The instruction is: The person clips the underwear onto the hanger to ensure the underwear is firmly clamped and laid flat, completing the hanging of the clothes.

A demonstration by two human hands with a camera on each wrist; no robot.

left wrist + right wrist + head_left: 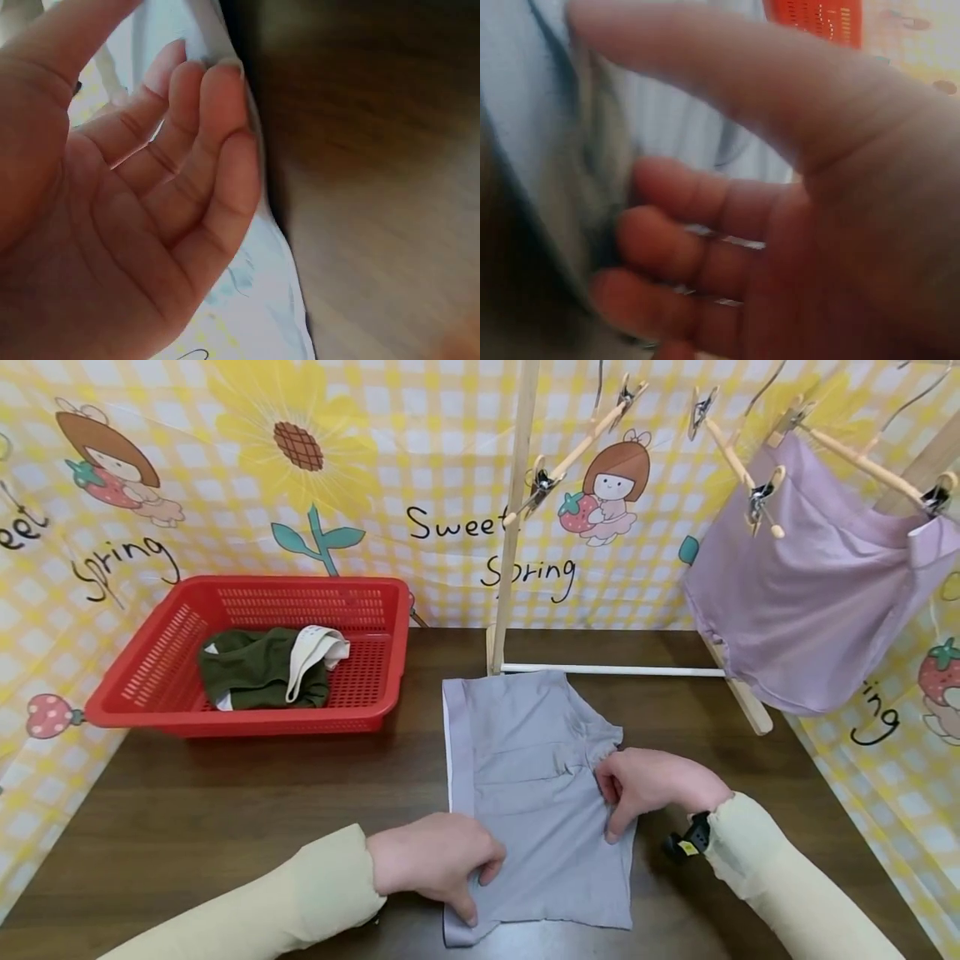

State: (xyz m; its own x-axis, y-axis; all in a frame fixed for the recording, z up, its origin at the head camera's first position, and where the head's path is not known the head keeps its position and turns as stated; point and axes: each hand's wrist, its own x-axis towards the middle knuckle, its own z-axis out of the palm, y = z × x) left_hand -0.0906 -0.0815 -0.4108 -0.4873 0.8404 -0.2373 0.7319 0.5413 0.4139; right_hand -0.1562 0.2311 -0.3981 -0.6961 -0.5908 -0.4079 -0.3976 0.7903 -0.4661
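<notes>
A pair of light grey-lavender shorts [540,810] lies on the table with its waistband [461,743] toward the left. My left hand [442,860] rests on the lower waistband end, thumb apart from the loosely bent fingers [221,105]. At the opposite edge, my right hand [652,785] touches the cloth near the bunched leg part. In the right wrist view its thumb and fingers [660,240] stand apart against the blurred fabric; no pinch shows.
A red plastic basket [390,693] at the left holds a dark green garment [247,668] with a white band [315,652]. Behind stands a wooden rack [513,527] with clip hangers [573,456]. Lilac shorts [802,585] hang from it at the right.
</notes>
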